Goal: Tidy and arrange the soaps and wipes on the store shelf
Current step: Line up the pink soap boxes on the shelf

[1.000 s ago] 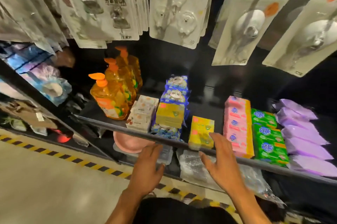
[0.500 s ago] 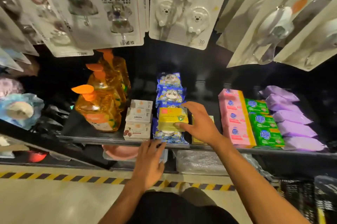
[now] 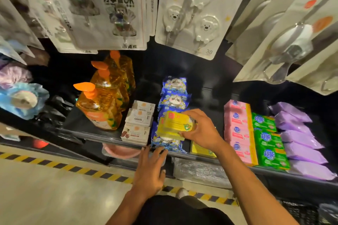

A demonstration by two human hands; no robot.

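2 bare forearms [image 3: 243, 179], black clothing [image 3: 175, 212], pale shoe [image 3: 182, 192]

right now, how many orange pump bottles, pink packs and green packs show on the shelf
orange pump bottles: 3
pink packs: 4
green packs: 3
total: 10
not counted: the yellow pack held in the right hand

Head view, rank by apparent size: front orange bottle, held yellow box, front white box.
1. front orange bottle
2. yellow box in the right hand and front white box: they look alike, so not ranked.
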